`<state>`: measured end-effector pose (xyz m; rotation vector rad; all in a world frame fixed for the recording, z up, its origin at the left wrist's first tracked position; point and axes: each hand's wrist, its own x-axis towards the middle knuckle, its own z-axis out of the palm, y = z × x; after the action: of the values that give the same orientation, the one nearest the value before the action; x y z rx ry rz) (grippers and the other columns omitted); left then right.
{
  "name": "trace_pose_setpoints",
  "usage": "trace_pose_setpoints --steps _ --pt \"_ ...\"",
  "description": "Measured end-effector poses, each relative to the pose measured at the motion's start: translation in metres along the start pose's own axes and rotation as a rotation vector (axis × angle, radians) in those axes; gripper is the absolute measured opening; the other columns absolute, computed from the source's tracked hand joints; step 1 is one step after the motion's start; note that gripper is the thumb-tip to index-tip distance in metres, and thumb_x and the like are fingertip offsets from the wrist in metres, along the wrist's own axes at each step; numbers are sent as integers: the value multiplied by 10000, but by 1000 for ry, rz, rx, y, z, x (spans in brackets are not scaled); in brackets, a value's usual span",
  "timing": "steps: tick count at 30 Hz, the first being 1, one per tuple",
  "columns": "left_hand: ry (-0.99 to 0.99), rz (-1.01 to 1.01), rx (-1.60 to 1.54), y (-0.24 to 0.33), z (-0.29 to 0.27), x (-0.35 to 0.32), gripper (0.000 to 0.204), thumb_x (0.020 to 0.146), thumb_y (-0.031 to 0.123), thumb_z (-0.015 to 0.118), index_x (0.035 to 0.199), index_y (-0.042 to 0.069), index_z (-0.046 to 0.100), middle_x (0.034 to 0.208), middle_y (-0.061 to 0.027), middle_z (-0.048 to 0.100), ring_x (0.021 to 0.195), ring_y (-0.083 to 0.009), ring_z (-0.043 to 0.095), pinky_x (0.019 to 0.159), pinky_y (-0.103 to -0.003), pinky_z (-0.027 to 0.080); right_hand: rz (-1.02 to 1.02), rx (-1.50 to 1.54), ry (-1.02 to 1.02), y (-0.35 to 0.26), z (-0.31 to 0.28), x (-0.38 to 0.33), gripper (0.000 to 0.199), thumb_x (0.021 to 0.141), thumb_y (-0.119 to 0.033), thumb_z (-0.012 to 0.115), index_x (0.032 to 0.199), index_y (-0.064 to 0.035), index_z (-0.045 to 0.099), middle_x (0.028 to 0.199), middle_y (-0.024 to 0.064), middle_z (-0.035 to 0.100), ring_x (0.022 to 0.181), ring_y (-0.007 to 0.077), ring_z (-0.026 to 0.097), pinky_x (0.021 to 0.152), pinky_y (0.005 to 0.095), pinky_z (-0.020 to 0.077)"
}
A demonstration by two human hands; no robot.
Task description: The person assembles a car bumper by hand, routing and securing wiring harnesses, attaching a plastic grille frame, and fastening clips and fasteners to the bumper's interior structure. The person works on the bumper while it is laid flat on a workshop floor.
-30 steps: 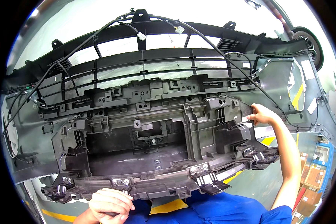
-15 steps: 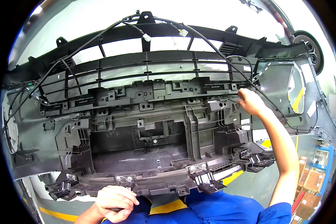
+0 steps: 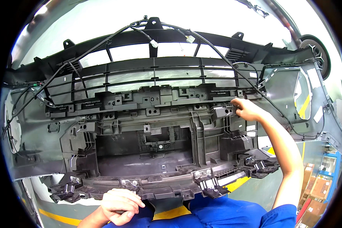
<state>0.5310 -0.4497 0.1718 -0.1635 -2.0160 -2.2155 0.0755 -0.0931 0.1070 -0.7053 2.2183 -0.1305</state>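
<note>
In front of me stands a large black car bumper [image 3: 26,146], its inner side facing me. A ribbed black plastic frame [image 3: 199,138] is fitted across its middle. My right hand [image 3: 250,109] is at the frame's upper right corner, beside a block with two round holes [image 3: 222,111]. Its fingers are curled and pressed together; whatever they pinch is hidden. Below the bumper's near edge rests my left hand [image 3: 120,205], fingers curled inward, their contents out of sight. A black wiring harness [image 3: 211,43] arches over the grille [image 3: 140,72], with white connectors [image 3: 153,44] hanging from it.
Black brackets [image 3: 212,186] jut from the near edge toward my blue clothing. A wheel [image 3: 315,55] shows at the far right. Cardboard boxes [image 3: 316,190] sit by a blue rack [image 3: 336,163] at lower right. Yellow lines [image 3: 59,217] mark the green floor.
My right hand has shifted left along the frame, closer to the block with two holes. My left hand stays about where it was. The view has moved slightly.
</note>
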Motion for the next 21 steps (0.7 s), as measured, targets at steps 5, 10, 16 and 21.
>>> trace_pose_setpoints --steps 5,10,16,21 --pt "19 -28 -4 6 1 1 199 862 70 644 675 18 691 657 -93 719 703 -301 774 746 -433 638 43 -6 -99 -11 -13 -2 643 850 -118 607 1469 39 528 1490 247 566 1418 352 524 1211 415 407" --pt "-19 -60 -1 13 4 8 183 859 70 656 688 18 699 669 -98 723 713 -295 775 772 -432 633 12 -77 -47 5 -8 -2 640 832 -122 626 1455 6 553 1469 230 572 1417 350 512 1217 415 394" --pt "-15 -46 -10 5 9 9 185 858 83 668 693 11 707 675 -96 724 731 -290 777 775 -431 631 -8 -77 37 16 1 -1 541 834 -120 647 1361 0 620 1390 221 617 1348 366 558 1171 430 433" --pt "-67 -18 -4 0 4 6 185 860 99 665 718 -9 717 691 -106 729 739 -305 774 778 -434 629 -98 -236 299 10 -2 4 361 871 -161 722 1190 0 666 1134 203 645 1102 385 643 990 456 520"
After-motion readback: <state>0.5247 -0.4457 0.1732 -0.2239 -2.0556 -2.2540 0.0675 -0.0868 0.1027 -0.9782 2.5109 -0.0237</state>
